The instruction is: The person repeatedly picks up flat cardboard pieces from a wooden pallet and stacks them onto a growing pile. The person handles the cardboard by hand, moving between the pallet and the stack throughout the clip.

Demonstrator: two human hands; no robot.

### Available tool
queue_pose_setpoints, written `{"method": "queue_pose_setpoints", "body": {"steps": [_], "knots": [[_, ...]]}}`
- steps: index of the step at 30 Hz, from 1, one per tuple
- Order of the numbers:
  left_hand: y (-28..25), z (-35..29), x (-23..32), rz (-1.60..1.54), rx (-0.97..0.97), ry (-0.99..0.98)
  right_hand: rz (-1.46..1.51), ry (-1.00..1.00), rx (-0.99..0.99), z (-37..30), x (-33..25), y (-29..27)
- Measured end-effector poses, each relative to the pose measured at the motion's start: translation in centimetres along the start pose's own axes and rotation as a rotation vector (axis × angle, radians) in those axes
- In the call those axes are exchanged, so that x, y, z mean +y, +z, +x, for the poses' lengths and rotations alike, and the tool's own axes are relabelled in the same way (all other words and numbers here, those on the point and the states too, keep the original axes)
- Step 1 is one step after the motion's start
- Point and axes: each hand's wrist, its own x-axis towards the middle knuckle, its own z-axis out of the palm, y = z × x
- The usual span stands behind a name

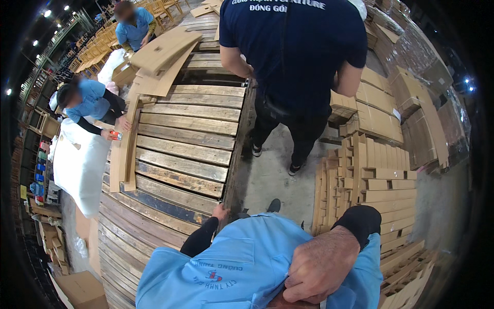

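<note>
My left hand rests on the side edge of a long slatted wooden platform, fingers laid along the wood and holding nothing. Drawn up against the front of my light blue shirt, near the collar, is my right hand. Its fingers are curled closed, and whatever they may pinch there is hidden. Flattened brown cardboard pieces lie on the left side of the platform, beyond my left hand.
A person in a dark shirt stands ahead in the aisle, back turned. Two people in blue shirts work along the platform's far left. Cardboard stacks line the right. White wrapping and an open box lie left.
</note>
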Motion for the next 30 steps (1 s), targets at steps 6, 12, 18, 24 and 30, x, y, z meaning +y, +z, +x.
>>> {"method": "queue_pose_setpoints", "body": {"steps": [6,12,18,24,30], "knots": [[1.0,2.9,17.0,0.017,0.022,-0.065,0.196,-0.069,0.04,-6.4,0.4,-2.9],[1.7,4.4,20.9,0.031,0.008,-0.038,-0.044,-0.005,0.102,-11.6,1.1,-3.7],[2.4,5.8,18.1,0.025,0.068,-0.063,0.127,-0.156,0.116,-13.4,4.7,-9.2],[0.5,11.7,15.0,0.036,0.08,-0.15,0.216,-0.161,0.135,-13.2,10.5,-14.4],[-3.2,21.8,16.5,0.099,-0.028,-0.198,0.117,-0.165,0.217,-11.0,16.6,-22.2]]}}
